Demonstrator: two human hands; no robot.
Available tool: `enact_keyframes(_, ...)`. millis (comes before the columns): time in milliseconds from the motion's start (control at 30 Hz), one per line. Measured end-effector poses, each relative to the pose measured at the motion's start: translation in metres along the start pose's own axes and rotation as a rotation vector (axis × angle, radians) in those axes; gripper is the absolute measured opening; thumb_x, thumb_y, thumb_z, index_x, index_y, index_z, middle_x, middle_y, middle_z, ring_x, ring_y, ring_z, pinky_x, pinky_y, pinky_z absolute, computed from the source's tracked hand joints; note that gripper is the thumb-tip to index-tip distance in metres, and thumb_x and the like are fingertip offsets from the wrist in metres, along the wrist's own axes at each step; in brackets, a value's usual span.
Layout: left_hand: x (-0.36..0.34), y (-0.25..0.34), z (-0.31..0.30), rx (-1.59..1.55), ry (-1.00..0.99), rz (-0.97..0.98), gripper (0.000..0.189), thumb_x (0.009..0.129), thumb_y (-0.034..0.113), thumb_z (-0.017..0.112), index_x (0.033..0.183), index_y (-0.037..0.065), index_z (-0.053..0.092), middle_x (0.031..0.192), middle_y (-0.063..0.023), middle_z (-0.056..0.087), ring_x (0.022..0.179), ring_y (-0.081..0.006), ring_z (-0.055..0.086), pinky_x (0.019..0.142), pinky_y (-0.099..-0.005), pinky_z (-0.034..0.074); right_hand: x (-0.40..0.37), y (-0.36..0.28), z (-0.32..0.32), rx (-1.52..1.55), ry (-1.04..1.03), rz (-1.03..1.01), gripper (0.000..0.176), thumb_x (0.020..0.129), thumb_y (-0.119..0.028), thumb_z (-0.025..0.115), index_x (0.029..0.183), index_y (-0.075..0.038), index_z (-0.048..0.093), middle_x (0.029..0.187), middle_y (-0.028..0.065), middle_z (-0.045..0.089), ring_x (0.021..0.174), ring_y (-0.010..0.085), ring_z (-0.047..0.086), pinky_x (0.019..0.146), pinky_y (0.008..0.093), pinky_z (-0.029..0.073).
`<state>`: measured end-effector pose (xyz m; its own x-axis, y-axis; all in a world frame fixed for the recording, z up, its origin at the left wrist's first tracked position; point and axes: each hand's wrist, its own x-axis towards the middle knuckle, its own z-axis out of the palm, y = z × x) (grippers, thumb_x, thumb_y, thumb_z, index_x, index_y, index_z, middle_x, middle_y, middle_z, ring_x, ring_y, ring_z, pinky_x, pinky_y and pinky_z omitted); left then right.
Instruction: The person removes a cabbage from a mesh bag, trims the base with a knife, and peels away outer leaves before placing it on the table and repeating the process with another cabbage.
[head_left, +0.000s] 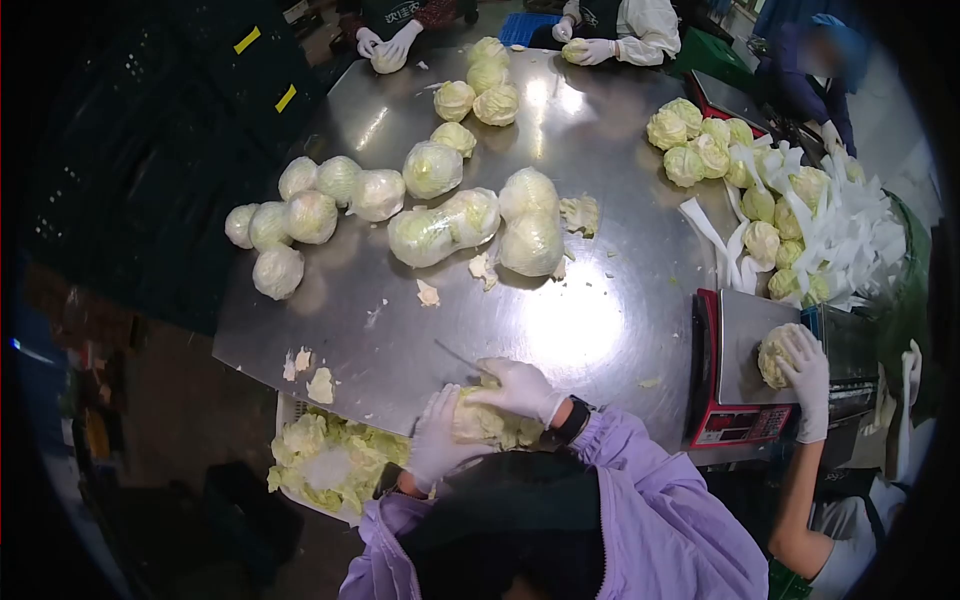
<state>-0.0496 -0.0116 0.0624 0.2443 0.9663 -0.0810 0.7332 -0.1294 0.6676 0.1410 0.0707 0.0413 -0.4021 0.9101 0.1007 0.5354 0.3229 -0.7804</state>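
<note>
Against the front of my body, at the table's near edge, is a pale green cabbage. My left hand, in a white glove, wraps its left side. Over its top lies my right hand, also gloved, with the thumb side against the leaves. A thin, dark, blade-like strip, seemingly a knife, sticks out from the right fingertips; its handle is hidden in the hand. Below to the left, a white crate holds loose outer leaves. Leaf scraps lie on the metal table nearby.
Film-wrapped cabbages stand mid-table and left. Bare cabbages and white netting are piled on the right. A co-worker's gloved hand holds a cabbage on a red scale. Other people work at the far side.
</note>
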Motion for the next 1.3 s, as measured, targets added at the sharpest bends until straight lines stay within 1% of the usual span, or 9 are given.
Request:
enact_keyframes(233, -0.007, -0.064, -0.02, 0.048, -0.085, 0.023, 0.094, 0.06, 0.043, 0.083, 0.137, 0.004, 0.044, 0.145, -0.0152, 0.038, 0.135, -0.0431, 0.027, 0.108, -0.0465, 0.031, 0.023, 0.031, 0.016, -0.178, -0.179, 0.039, 0.021, 0.08, -0.027, 0.059, 0.093, -0.011, 0.063, 0.081, 0.0166, 0.065, 0.076, 0.038, 0.063, 0.069, 0.0474, 0.049)
enact_keyframes(433, 0.0, 0.018, -0.01, -0.141, 0.052, 0.005, 0.108, 0.055, 0.042, 0.086, 0.145, 0.014, 0.032, 0.147, -0.0171, 0.034, 0.138, -0.0407, 0.022, 0.112, -0.0467, 0.022, 0.023, 0.024, 0.03, -0.153, -0.302, 0.118, 0.024, 0.079, -0.032, 0.061, 0.093, -0.012, 0.063, 0.083, 0.015, 0.066, 0.081, 0.0365, 0.063, 0.071, 0.0447, 0.05)
enact_keyframes(500, 0.006, 0.039, 0.005, 0.299, -0.018, -0.015, 0.098, 0.06, 0.043, 0.083, 0.142, 0.013, 0.038, 0.147, -0.0161, 0.034, 0.138, -0.0408, 0.023, 0.111, -0.0468, 0.022, 0.022, 0.028, 0.035, -0.182, -0.29, 0.113, 0.024, 0.079, -0.032, 0.061, 0.092, -0.012, 0.063, 0.083, 0.0149, 0.066, 0.081, 0.0365, 0.063, 0.071, 0.0447, 0.05)
enact_keyframes(633, -0.001, -0.012, -0.023, 0.216, -0.055, 0.081, 0.077, 0.068, 0.038, 0.079, 0.135, 0.014, 0.049, 0.147, -0.0133, 0.035, 0.137, -0.0423, 0.025, 0.11, -0.0474, 0.024, 0.021, 0.047, 0.026, -0.202, -0.332, 0.207, 0.023, 0.078, -0.023, 0.061, 0.097, -0.01, 0.066, 0.083, 0.0176, 0.066, 0.079, 0.0372, 0.063, 0.071, 0.0458, 0.05)
enact_keyframes(800, -0.03, -0.056, -0.035, -0.157, 0.015, -0.124, 0.102, 0.063, 0.033, 0.085, 0.14, -0.005, 0.029, 0.138, -0.027, 0.04, 0.133, -0.0342, 0.036, 0.108, -0.0378, 0.031, 0.018, -0.004, 0.011, -0.13, -0.224, -0.021, 0.05, 0.086, -0.043, 0.056, 0.118, -0.004, 0.055, 0.109, 0.0189, 0.062, 0.096, 0.035, 0.061, 0.078, 0.044, 0.05)
enact_keyframes(900, -0.033, -0.04, -0.034, -0.2, -0.001, -0.306, 0.101, 0.062, 0.032, 0.086, 0.139, -0.005, 0.032, 0.134, -0.0249, 0.044, 0.129, -0.0338, 0.04, 0.106, -0.0365, 0.034, 0.013, -0.041, 0.024, -0.037, -0.514, -0.011, 0.05, 0.089, -0.041, 0.055, 0.12, -0.003, 0.054, 0.108, 0.02, 0.062, 0.096, 0.0368, 0.061, 0.08, 0.0435, 0.049)
enact_keyframes(1033, -0.04, -0.056, -0.025, -0.304, 0.058, -0.309, 0.097, 0.064, 0.028, 0.085, 0.139, -0.004, 0.032, 0.133, -0.0217, 0.045, 0.125, -0.0282, 0.045, 0.104, -0.0341, 0.036, 0.007, -0.028, 0.056, 0.01, -0.423, -0.074, 0.052, 0.09, -0.044, 0.051, 0.121, -0.002, 0.054, 0.105, 0.0208, 0.063, 0.097, 0.0383, 0.06, 0.083, 0.0436, 0.049)
enact_keyframes(1233, -0.038, -0.074, -0.039, -0.521, -0.03, -0.179, 0.09, 0.07, 0.017, 0.081, 0.142, -0.001, 0.031, 0.135, -0.016, 0.045, 0.125, -0.0224, 0.044, 0.104, -0.0334, 0.037, 0.018, 0.01, 0.076, 0.149, -0.434, 0.144, 0.046, 0.09, -0.041, 0.052, 0.114, -0.002, 0.056, 0.095, 0.0197, 0.065, 0.083, 0.0396, 0.062, 0.074, 0.0461, 0.048)
enact_keyframes(1300, -0.039, -0.079, -0.046, -0.742, 0.004, -0.235, 0.084, 0.076, 0.023, 0.077, 0.142, 0.001, 0.031, 0.136, -0.0151, 0.044, 0.126, -0.0225, 0.044, 0.104, -0.0349, 0.037, 0.018, 0.025, 0.058, 0.494, -0.465, 0.558, 0.044, 0.088, -0.04, 0.056, 0.11, -0.002, 0.056, 0.091, 0.0176, 0.066, 0.076, 0.0376, 0.063, 0.069, 0.0455, 0.047)
